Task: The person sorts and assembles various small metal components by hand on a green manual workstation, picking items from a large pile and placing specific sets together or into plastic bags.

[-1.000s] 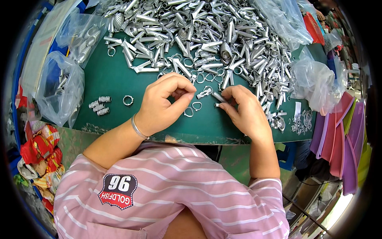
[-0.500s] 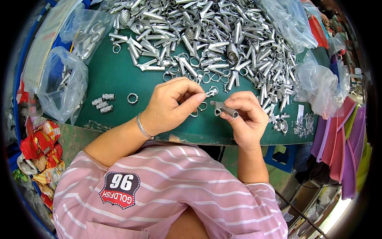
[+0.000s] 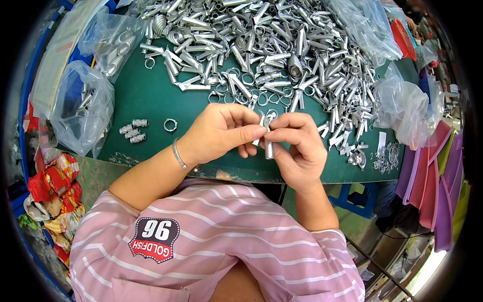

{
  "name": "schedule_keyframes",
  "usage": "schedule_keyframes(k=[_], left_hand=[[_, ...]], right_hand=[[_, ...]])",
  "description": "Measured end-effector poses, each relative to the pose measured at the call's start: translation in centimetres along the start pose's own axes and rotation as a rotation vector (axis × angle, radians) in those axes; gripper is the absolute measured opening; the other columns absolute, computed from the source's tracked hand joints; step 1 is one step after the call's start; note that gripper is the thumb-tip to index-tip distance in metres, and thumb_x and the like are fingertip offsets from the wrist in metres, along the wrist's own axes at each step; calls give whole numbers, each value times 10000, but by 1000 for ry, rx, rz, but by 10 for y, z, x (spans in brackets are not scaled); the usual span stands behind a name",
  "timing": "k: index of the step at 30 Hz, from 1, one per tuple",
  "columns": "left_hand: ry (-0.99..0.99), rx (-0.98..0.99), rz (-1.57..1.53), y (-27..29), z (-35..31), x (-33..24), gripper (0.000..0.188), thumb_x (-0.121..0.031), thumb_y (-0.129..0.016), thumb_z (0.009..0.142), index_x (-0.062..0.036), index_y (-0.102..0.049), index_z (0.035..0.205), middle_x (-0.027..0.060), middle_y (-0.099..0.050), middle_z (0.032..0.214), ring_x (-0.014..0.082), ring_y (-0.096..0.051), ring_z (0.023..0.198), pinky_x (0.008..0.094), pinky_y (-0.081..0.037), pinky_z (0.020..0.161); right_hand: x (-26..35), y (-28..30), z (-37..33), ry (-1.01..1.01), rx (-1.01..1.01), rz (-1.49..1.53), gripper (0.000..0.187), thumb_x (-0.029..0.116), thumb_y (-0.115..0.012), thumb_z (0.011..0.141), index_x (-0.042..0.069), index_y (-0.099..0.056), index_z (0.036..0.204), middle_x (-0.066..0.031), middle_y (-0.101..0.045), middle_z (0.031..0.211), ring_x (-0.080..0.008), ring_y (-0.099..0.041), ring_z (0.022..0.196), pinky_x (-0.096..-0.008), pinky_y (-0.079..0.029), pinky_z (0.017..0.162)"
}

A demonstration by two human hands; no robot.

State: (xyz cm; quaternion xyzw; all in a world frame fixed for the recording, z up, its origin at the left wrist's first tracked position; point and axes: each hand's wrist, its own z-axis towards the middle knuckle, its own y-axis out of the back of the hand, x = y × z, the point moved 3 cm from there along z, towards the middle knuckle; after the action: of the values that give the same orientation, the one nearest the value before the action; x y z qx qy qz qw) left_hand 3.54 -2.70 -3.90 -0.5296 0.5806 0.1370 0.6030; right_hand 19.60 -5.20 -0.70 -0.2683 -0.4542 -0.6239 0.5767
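Note:
My left hand (image 3: 216,133) is closed, its thumb and forefinger pinching a small silver metal fitting (image 3: 261,121). Right against it, my right hand (image 3: 301,151) grips a short silver metal tube (image 3: 269,150) between thumb and fingers, its round end pointing toward me. The two pieces meet at the fingertips, where their contact is partly hidden. Just beyond my hands lie several loose metal rings (image 3: 274,98) along the near edge of a large heap of silver tubes and fittings (image 3: 251,43). Farther left sit several short textured metal cylinders (image 3: 135,132) and a single ring (image 3: 170,125).
The green tabletop (image 3: 151,95) has a worn front edge. Clear plastic bags (image 3: 83,113) with metal parts stand at the left; more bags (image 3: 402,103) lie right. Small wire pieces (image 3: 386,157) sit at the right edge. A blue stool (image 3: 356,199) is below.
My hands have come together: the right moved left with the tube and turned it more upright, bringing it against the piece in my left hand.

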Motion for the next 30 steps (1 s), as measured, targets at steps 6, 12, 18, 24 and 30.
schedule_keyframes(k=[6,12,18,24,30], left_hand=[[-264,-91,2,0,-2,-3,126,-34,-650,854,40,-608,947,68,-643,856,118,-636,736,221,-533,636],[-616,-97,492,2,-6,-7,212,55,-695,766,13,-626,962,104,-597,954,148,-608,833,243,-536,678],[-550,-201,607,-1,-8,-9,296,106,-692,724,-8,-619,987,81,-560,968,136,-578,813,236,-502,695],[-553,-224,518,2,-9,-3,221,113,-625,787,21,-581,983,65,-536,946,103,-553,792,214,-480,676],[-496,-265,448,1,-5,-1,180,49,-664,793,6,-619,962,56,-578,925,90,-570,773,194,-459,669]], right_hand=[[-13,-7,-12,-462,-130,487,186,38,-452,957,-41,-567,1080,-91,-594,984,-118,-583,850,-236,-495,698],[-21,-8,-19,-526,27,503,205,136,-498,966,-20,-585,1065,-62,-618,900,-89,-583,728,-205,-478,624],[-16,22,-19,-155,-297,203,172,-126,-648,758,2,-628,872,-79,-574,940,-133,-552,819,-203,-451,647],[4,197,16,261,-1047,-658,188,-43,-670,794,3,-592,958,-30,-582,887,-104,-545,780,-228,-458,696],[-38,334,11,-73,-837,-938,218,86,-624,847,-16,-627,1040,-81,-638,906,-150,-604,814,-255,-483,723]])
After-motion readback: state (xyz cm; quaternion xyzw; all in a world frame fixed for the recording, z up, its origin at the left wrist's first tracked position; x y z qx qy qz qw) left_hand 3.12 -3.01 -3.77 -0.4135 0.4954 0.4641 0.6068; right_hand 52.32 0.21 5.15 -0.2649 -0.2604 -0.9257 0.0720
